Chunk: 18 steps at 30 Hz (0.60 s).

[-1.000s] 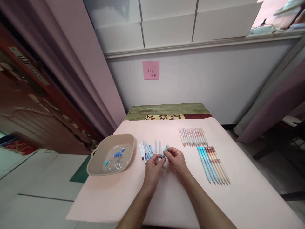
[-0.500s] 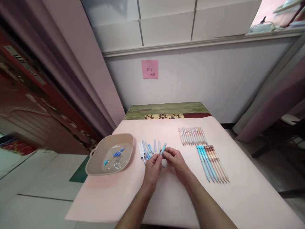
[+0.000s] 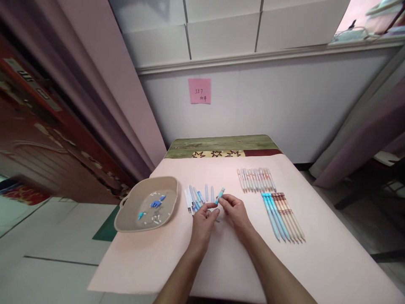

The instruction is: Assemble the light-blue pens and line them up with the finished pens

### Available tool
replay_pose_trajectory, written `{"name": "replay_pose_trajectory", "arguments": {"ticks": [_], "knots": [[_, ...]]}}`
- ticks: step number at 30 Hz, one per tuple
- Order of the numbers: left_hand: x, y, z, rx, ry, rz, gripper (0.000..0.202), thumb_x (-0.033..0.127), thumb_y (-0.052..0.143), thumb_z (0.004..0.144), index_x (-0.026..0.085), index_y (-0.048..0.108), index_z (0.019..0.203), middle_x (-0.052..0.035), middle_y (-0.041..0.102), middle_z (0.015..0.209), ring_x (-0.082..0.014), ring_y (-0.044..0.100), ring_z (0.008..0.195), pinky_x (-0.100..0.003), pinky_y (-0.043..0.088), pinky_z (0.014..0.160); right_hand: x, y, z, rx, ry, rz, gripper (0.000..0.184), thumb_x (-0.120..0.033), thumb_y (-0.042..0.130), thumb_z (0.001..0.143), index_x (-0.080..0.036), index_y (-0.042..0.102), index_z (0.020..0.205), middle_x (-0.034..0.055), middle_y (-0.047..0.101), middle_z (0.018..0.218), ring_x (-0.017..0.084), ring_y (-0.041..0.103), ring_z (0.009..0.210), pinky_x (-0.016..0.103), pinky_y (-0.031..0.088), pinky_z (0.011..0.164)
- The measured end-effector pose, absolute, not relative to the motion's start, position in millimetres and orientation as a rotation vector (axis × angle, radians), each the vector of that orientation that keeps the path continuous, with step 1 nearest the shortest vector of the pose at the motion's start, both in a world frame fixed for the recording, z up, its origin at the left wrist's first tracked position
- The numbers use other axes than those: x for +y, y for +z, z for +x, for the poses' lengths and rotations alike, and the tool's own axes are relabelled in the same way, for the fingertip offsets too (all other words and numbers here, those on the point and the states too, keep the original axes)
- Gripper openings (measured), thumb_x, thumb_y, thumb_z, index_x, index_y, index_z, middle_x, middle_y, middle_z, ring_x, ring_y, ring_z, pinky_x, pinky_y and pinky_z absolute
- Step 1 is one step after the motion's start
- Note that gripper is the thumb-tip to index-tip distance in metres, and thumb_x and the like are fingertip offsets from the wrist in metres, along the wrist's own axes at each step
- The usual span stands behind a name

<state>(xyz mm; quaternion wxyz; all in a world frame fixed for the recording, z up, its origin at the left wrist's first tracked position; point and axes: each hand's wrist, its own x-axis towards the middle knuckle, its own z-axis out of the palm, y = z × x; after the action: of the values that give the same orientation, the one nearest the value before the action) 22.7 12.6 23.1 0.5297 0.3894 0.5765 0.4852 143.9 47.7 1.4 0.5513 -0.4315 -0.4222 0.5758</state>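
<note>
My right hand (image 3: 234,211) pinches a short light-blue pen barrel (image 3: 220,194) between thumb and fingertips, its upper end tilted to the right. Just left of it, my left hand (image 3: 203,221) has its thumb and forefinger parted, the forefinger at the barrel's lower end. A greyish tip (image 3: 217,220) shows below the left thumb; whether it is held or lies on the table is unclear. Beyond the hands lie two pale pen bodies (image 3: 206,192). Blue printed barrels (image 3: 200,196) and white refills (image 3: 187,199) lie left of them, partly hidden by my left hand.
A beige basin (image 3: 174,202) with blue and white small pieces stands at the table's left. To the right lie a row of clear pens (image 3: 256,180) and a row of blue and cream pens (image 3: 281,217). A pink cloth (image 3: 152,266) covers the table.
My left thumb and forefinger have parted from their pinch on the barrel. With my right hand, the barrel has shifted slightly up and to the right.
</note>
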Motion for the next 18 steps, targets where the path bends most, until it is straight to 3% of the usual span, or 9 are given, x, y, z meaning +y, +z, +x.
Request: {"name": "replay_pose_trajectory", "arguments": {"ticks": [3,9,18], "knots": [[13.0,22.8,26.1,1.409,1.204,0.966,0.033,0.041,0.075,0.066,0.016,0.065,0.084,0.0088,0.040,0.048,-0.0065,0.035,0.044,-0.019,0.027,0.047,47.5,1.4,142.5,-0.829,1.610,-0.924,0.027,-0.043,0.074,0.070,-0.018,0.069,0.078,-0.0057,0.049,0.053,0.007,0.035,0.046,0.022,0.026,0.045],[13.0,29.8,30.0,1.436,1.297,1.094,0.025,0.040,0.072,0.071,0.017,0.064,0.077,0.0065,0.047,0.052,-0.0093,0.044,0.052,-0.021,0.035,0.056,46.8,7.3,141.1,-0.638,1.802,-0.831,0.024,-0.038,0.076,0.067,-0.017,0.070,0.076,-0.0067,0.049,0.051,0.005,0.035,0.044,0.019,0.026,0.044],[10.5,34.2,32.4,1.431,1.259,1.130,0.024,0.034,0.073,0.069,0.017,0.065,0.083,0.0093,0.039,0.049,-0.0080,0.041,0.049,-0.020,0.035,0.055,46.8,5.1,140.7,-0.533,1.836,-0.800,0.021,-0.034,0.074,0.069,-0.016,0.066,0.077,-0.0009,0.063,0.066,0.006,0.046,0.047,0.018,0.037,0.043]]}}
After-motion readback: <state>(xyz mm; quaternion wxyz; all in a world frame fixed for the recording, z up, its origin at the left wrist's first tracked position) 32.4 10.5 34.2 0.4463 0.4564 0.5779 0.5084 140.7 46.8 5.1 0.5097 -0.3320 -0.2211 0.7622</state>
